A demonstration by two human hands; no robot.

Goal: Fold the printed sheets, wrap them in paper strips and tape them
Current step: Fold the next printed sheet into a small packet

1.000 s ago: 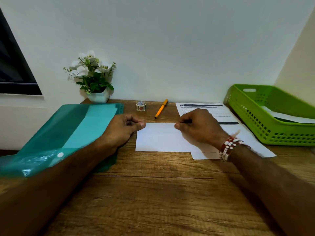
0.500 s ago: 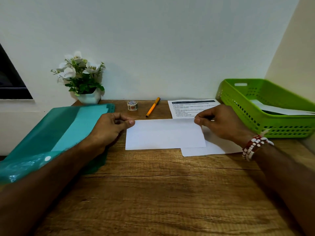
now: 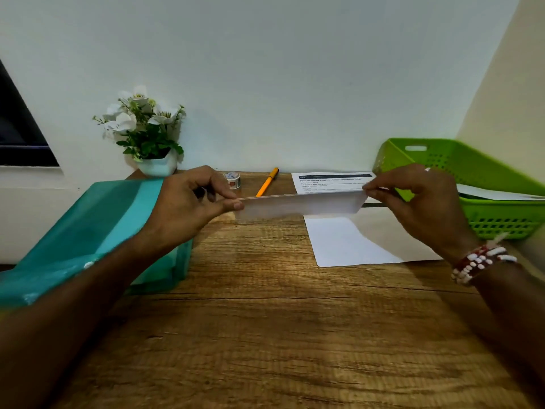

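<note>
A folded white sheet [image 3: 300, 205] hangs in the air above the wooden desk [image 3: 265, 320], held level and seen nearly edge-on. My left hand [image 3: 191, 202] pinches its left end and my right hand [image 3: 418, 202] pinches its right end. Beneath it, a printed sheet [image 3: 330, 183] lies at the back of the desk, with a plain white sheet [image 3: 348, 243] in front of it. A small roll of patterned tape [image 3: 233, 180] stands near the wall. An orange pen [image 3: 267, 182] lies beside the roll.
A teal plastic folder [image 3: 97, 228] covers the desk's left side under my left forearm. A green perforated basket [image 3: 472, 184] holding white paper sits at the right. A small white pot of flowers [image 3: 147, 134] stands against the wall at back left.
The folded sheet lay flat on the desk under both hands; now both hands have lifted it off the desk and hold it by its ends, uncovering the plain sheet below.
</note>
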